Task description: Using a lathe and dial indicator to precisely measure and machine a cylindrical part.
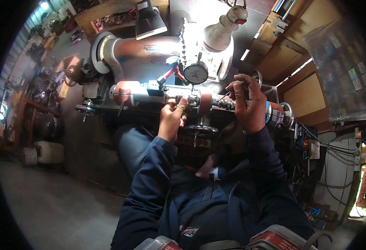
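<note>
My left hand (173, 118) is closed at the metal shaft (195, 100) on the machine's long axis, thumb up and fingers curled round it. My right hand (251, 104), fingers bent together, pinches a thin metal rod (223, 97). The rod slants down left toward the shaft, beside a reddish-brown round block (205, 103); whether its tip touches anything, I cannot tell. Just above the shaft stands a round dial indicator (196, 73), its stem pointing down. A jointed red arm (166, 78) reaches toward it from a dark block base (154, 87).
Behind lies a large orange-brown machine cylinder (145, 52) under a black lamp (149, 23). Handwheels stick out at the front (202, 130), left (84, 109) and right (288, 115). A clear plastic sheet (341, 71) hangs at the right; cables (337, 150) run below it.
</note>
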The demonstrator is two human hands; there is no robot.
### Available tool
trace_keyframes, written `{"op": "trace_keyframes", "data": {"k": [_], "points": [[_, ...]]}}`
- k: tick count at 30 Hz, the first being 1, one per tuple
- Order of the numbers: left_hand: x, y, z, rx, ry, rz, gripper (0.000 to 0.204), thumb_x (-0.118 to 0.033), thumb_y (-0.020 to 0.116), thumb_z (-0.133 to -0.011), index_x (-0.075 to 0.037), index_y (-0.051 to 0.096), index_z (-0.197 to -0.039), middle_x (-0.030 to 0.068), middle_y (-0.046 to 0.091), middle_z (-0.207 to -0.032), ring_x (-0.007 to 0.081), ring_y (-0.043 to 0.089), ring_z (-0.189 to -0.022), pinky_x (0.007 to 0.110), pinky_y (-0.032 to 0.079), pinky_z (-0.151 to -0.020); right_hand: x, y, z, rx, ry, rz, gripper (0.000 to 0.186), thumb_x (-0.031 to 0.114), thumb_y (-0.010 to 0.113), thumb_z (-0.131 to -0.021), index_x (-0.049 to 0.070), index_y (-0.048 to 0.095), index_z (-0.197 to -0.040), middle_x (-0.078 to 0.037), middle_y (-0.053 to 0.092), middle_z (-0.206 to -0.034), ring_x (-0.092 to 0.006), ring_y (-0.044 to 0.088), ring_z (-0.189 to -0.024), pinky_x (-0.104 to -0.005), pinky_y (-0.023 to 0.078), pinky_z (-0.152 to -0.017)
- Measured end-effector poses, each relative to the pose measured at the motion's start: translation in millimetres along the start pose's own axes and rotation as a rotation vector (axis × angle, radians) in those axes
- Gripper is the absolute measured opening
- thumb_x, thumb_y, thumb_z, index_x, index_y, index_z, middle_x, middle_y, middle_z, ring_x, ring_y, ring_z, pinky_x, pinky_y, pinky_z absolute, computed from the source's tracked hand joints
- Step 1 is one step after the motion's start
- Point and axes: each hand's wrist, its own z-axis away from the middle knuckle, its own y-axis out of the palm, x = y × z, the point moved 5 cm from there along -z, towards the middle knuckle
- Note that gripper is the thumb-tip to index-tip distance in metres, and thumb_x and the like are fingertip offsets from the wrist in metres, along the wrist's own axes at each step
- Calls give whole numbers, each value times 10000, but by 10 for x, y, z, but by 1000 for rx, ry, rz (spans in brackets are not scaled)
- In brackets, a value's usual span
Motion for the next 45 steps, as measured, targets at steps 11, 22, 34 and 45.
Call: {"op": "trace_keyframes", "data": {"k": [11, 22, 34, 45], "points": [[86, 44, -91, 278, 60, 113, 314, -110, 734, -893, -21, 530, -1115, 23, 622, -853, 61, 516, -540, 182, 363, -432, 245, 124, 176, 250, -418, 266, 415, -81, 628, -793, 68, 601, -1179, -145, 642, -978, -339, 655, -905, -410, 541, -760], [216, -17, -193, 331, 32, 379, 395, 35, 647, -789, -85, 515, -1141, 7, 579, -899, 65, 528, -683, 182, 398, -548, 509, 26, 75, 99, -417, 356, 355, 15, 678, -847, 51, 650, -1199, -121, 633, -915, -281, 637, -774, -358, 526, -685], [63, 102, -102, 424, 148, 334, 667, 76, 604, -809, -90, 397, -1421, 54, 485, -1478, 30, 506, -781, 186, 387, -595, 248, 42, 3, 178, 291, -480, 146, 57, 608, -967, -27, 668, -1070, -62, 662, -916, -126, 650, -710, -268, 546, -676], [19, 162, -103, 519, 196, 216, 670, 45, 621, -897, -75, 308, -1477, 104, 549, -1369, 157, 590, -1143, 309, 486, -966, 535, -41, 117, -137, -246, 322, 149, 86, 761, -849, 7, 662, -928, -121, 691, -913, -219, 692, -777, -303, 532, -669]]}}
